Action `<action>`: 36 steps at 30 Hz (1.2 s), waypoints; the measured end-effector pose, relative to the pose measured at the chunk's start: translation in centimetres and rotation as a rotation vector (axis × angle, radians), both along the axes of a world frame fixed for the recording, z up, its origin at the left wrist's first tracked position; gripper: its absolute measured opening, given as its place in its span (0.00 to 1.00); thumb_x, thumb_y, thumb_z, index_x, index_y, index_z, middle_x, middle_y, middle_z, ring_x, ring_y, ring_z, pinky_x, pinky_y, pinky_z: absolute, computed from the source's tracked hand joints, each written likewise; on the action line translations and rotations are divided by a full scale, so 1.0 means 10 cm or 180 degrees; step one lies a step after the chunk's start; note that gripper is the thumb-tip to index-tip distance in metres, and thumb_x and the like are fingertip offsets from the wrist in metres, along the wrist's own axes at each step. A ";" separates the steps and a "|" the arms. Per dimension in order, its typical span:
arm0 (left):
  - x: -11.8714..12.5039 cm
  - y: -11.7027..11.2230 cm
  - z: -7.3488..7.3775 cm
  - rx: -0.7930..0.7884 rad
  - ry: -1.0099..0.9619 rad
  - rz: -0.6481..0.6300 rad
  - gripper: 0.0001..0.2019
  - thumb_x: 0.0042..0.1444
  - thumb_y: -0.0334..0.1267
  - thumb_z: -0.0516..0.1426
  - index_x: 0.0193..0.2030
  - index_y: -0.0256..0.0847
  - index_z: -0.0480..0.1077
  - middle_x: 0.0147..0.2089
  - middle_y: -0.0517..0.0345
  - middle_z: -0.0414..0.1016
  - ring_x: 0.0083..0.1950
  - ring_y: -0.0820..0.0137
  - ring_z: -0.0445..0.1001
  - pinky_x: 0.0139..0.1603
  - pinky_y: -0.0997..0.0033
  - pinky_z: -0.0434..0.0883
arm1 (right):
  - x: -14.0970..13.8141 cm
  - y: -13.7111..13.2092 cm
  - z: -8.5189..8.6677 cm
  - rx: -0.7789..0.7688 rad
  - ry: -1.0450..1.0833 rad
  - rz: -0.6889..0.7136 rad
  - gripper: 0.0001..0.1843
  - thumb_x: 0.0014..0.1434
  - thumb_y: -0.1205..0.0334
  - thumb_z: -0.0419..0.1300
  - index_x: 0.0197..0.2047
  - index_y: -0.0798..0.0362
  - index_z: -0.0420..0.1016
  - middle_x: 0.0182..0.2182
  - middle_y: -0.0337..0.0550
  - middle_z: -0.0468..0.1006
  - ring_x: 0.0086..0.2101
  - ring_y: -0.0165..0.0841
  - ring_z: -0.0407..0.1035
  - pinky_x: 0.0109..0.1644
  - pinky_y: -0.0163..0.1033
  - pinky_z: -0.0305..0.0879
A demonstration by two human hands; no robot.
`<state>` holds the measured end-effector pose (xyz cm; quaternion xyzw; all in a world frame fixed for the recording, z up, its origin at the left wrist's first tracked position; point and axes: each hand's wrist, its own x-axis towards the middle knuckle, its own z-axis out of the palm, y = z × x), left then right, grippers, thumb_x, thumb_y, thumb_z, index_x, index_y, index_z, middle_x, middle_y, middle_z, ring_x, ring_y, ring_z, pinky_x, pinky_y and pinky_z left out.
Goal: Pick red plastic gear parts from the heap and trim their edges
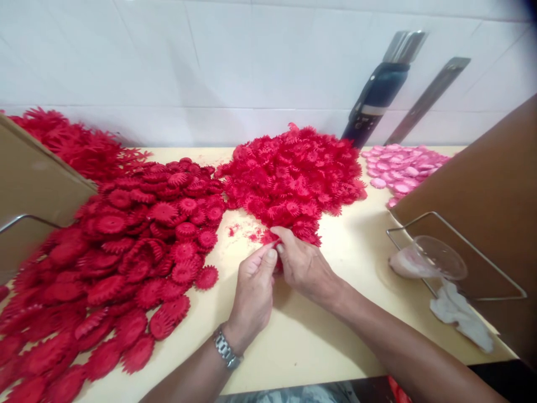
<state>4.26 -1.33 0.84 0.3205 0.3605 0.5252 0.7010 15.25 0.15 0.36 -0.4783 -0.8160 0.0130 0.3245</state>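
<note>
Head view: at the left edge we see a cardboard box (37,184) cut off by the frame, its inside hidden from us. The heap of red toothed discs (138,252) beside it runs off the bottom-left corner. Behind it, a heap of red spiky pieces (79,143) is partly blocked by the box. The red flower piece (268,239) in our hands is mostly covered by fingers, so we cannot make out its shape. It sits just at the near edge of the central pile of red flower pieces (293,173), above the cream table (335,347).

Our left hand (251,291), with a wristwatch (226,350) below it, is curled nearly closed. Its thumb and forefinger pinch the flower piece from the left. Our right hand (304,266) meets it fingertip to fingertip, fingers bent close and pinching the same piece from the right.

Further right, a dark tool (377,101) and a metal strip (428,98) lean on the tiled wall. Below them lies a pile of pink pieces (400,168), partly hidden by a brown box (482,207) whose contents we cannot see. Against that box rests a wire frame (495,280) with a clear plastic dish (440,257) on it. The pale pink mass at the dish is too blurred to name. White scraps (461,316) lie just below the dish.
</note>
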 end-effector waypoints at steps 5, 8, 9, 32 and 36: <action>-0.02 -0.01 -0.07 0.0304 0.0384 -0.0017 0.10 0.56 0.39 0.54 0.38 0.38 0.74 0.35 0.56 0.76 0.35 0.71 0.70 0.36 0.74 0.66 | 0.00 0.00 0.05 0.0224 -0.0323 -0.0098 0.14 0.62 0.68 0.42 0.31 0.55 0.65 0.23 0.43 0.68 0.24 0.31 0.62 0.29 0.35 0.59; -0.04 -0.01 -0.11 0.0344 0.0646 0.0125 0.09 0.54 0.38 0.56 0.38 0.38 0.75 0.34 0.57 0.76 0.35 0.70 0.70 0.36 0.74 0.66 | 0.02 0.02 0.04 0.0457 -0.0391 -0.0225 0.14 0.59 0.73 0.43 0.27 0.54 0.63 0.19 0.40 0.65 0.21 0.30 0.57 0.26 0.34 0.54; -0.04 0.00 -0.12 0.0312 0.0668 0.0155 0.09 0.53 0.37 0.57 0.38 0.38 0.75 0.33 0.58 0.76 0.35 0.71 0.70 0.36 0.74 0.67 | 0.04 0.03 0.04 0.0508 -0.0393 -0.0264 0.13 0.57 0.74 0.43 0.26 0.54 0.63 0.18 0.38 0.64 0.19 0.29 0.55 0.24 0.34 0.52; -0.05 0.03 0.07 -0.0284 -0.0022 -0.0574 0.09 0.55 0.36 0.54 0.37 0.33 0.73 0.34 0.52 0.76 0.38 0.69 0.73 0.40 0.70 0.71 | 0.23 0.09 0.17 -0.1122 0.0543 0.0527 0.04 0.54 0.64 0.60 0.30 0.54 0.68 0.26 0.37 0.70 0.28 0.28 0.63 0.32 0.32 0.60; -0.05 0.02 0.05 -0.0256 -0.0010 -0.0509 0.09 0.54 0.38 0.55 0.34 0.34 0.72 0.32 0.54 0.76 0.36 0.70 0.74 0.39 0.69 0.71 | 0.23 0.10 0.14 -0.0796 0.0485 0.0674 0.10 0.60 0.66 0.52 0.27 0.54 0.67 0.23 0.39 0.69 0.26 0.27 0.62 0.32 0.32 0.58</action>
